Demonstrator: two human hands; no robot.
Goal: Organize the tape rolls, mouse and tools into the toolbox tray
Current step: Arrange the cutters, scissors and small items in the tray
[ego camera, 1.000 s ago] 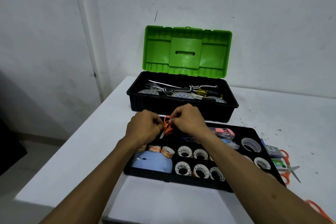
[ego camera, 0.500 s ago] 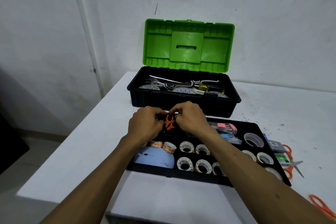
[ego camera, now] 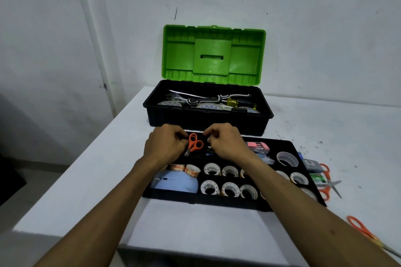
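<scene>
Orange-handled scissors (ego camera: 193, 143) lie in the tray's (ego camera: 201, 200) far-left compartment, at ten o'clock from its middle, between our two hands. Our left hand (ego camera: 166, 146) curls its fingers against the handle loops; our right hand (ego camera: 225, 141) is curled just beside them, whether gripping anything we cannot tell. Tape rolls (ego camera: 230, 188) and the blue mouse (ego camera: 175, 184) sit at six and eight o'clock.

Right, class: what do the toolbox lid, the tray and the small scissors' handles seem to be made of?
Toolbox lid: moulded green plastic, judging by its ribs and dull sheen. Tray: black plastic, matte, with thin moulded dividers. Small scissors: glossy orange handles, probably plastic; the blades look like metal, mostly hidden beside the left hand.
</scene>
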